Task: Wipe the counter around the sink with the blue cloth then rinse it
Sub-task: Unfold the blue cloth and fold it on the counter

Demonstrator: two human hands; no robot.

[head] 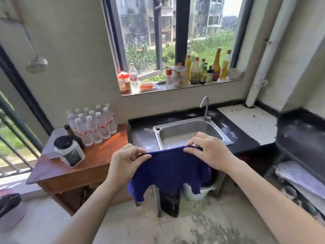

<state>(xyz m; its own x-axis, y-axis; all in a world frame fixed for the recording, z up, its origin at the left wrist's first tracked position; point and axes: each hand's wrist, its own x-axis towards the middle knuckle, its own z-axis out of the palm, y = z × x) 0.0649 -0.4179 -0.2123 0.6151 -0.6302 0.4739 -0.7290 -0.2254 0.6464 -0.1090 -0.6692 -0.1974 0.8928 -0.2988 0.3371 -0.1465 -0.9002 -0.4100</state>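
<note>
The blue cloth (pixel 168 170) hangs spread out in the air in front of the steel sink (pixel 186 132). My left hand (pixel 126 161) pinches its upper left corner and my right hand (pixel 209 149) pinches its upper right corner, so the top edge is stretched between them. The lower edge droops unevenly below. The dark counter (pixel 142 138) around the sink carries pale dusty smears. A curved tap (pixel 204 105) stands behind the basin at the right.
A wooden side table (pixel 98 154) on the left holds several water bottles (pixel 93 124) and a white jar with a black lid (pixel 69 150). Sauce bottles (pixel 204 71) line the window sill. A white bucket (pixel 198 191) stands under the sink. A black stove ledge (pixel 302 132) is at right.
</note>
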